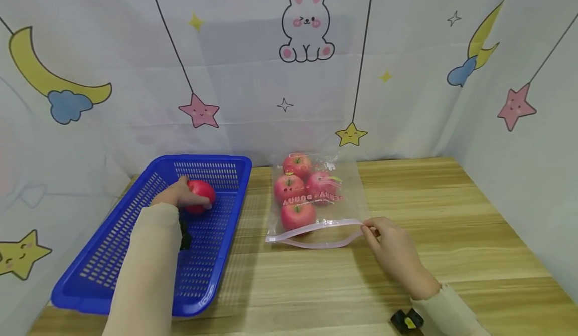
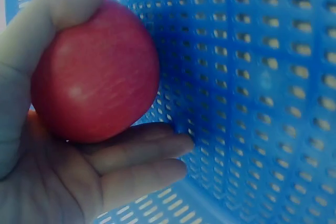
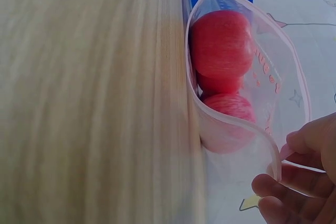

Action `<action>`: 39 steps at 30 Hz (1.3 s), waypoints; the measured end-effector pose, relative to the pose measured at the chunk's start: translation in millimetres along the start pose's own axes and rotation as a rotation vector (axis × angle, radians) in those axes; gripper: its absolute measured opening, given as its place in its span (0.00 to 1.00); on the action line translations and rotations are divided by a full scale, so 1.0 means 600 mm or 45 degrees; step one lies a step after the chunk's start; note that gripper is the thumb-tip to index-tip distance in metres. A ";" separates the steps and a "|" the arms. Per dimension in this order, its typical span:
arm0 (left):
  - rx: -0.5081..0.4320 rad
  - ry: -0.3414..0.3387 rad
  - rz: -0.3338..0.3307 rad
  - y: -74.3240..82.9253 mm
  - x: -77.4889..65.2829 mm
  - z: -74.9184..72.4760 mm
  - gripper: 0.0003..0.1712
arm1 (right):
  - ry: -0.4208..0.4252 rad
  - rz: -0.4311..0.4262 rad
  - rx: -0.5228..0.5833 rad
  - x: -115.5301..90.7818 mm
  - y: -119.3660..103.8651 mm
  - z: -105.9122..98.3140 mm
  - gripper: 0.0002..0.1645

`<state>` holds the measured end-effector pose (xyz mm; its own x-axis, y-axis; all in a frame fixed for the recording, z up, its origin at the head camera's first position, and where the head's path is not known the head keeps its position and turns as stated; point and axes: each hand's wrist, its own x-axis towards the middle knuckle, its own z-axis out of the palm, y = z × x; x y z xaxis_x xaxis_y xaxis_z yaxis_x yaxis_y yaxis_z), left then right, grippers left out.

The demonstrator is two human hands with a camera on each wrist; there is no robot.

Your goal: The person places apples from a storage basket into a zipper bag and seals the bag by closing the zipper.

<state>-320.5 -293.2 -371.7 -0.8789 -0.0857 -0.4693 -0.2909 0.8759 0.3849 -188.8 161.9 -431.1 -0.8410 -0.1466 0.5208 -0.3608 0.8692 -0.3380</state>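
Note:
In the head view my left hand [image 1: 175, 193] reaches into a blue perforated plastic basket [image 1: 226, 245] and holds a red apple [image 1: 203, 194]. The left wrist view shows thumb and fingers around that apple [image 2: 100, 72], close to the basket's side wall. A clear zip bag [image 1: 352, 190] with printed lettering lies on the table with several apples [image 1: 298, 215] inside. My right hand [image 1: 397, 253] pinches the right end of its pink zip edge. Seen from the right wrist, the bag's mouth [image 3: 286, 40] gapes, showing apples [image 3: 223, 43] within.
The wooden table [image 1: 451, 215] carries both basket and bag, the basket at the left. A white cloth [image 1: 253, 75] printed with stars, moons and a rabbit hangs behind. A black strap-like device [image 1: 406, 321] sits by my right wrist.

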 end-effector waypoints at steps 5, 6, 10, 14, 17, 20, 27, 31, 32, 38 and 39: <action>0.004 -0.013 0.001 0.001 0.001 -0.001 0.67 | 0.007 -0.012 -0.008 0.002 -0.002 -0.004 0.04; 0.013 -0.011 -0.001 0.002 0.000 0.000 0.66 | 0.005 -0.014 -0.009 0.002 -0.002 -0.005 0.04; 0.042 -0.005 -0.006 0.001 -0.002 0.001 0.68 | -0.012 -0.012 -0.009 0.002 -0.004 -0.006 0.04; 0.085 0.021 -0.002 -0.002 -0.004 0.000 0.68 | -0.030 0.013 0.006 0.002 -0.005 -0.006 0.05; 0.094 0.033 0.004 -0.001 -0.006 -0.002 0.68 | -0.036 0.022 0.013 0.003 -0.006 -0.006 0.05; 0.087 0.040 0.012 0.001 -0.010 -0.005 0.67 | -0.039 0.023 0.010 0.004 -0.006 -0.006 0.06; 0.079 0.064 0.055 0.008 -0.018 -0.010 0.65 | -0.058 0.044 0.027 0.004 -0.006 -0.006 0.08; 0.042 0.082 0.082 0.013 -0.021 -0.013 0.62 | -0.051 0.046 0.032 0.004 -0.006 -0.006 0.07; 0.036 0.083 0.084 0.014 -0.022 -0.014 0.62 | -0.051 0.046 0.034 0.004 -0.006 -0.006 0.08; 0.022 0.101 0.107 0.018 -0.024 -0.011 0.62 | -0.059 0.048 0.032 0.003 -0.005 -0.005 0.07; 0.025 0.106 0.115 0.018 -0.025 -0.010 0.62 | -0.060 0.048 0.032 0.003 -0.005 -0.005 0.07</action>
<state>-312.9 -285.2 -355.4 -0.9296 -0.0446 -0.3659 -0.2027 0.8909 0.4064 -188.0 160.7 -426.8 -0.8719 -0.1368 0.4703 -0.3382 0.8627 -0.3761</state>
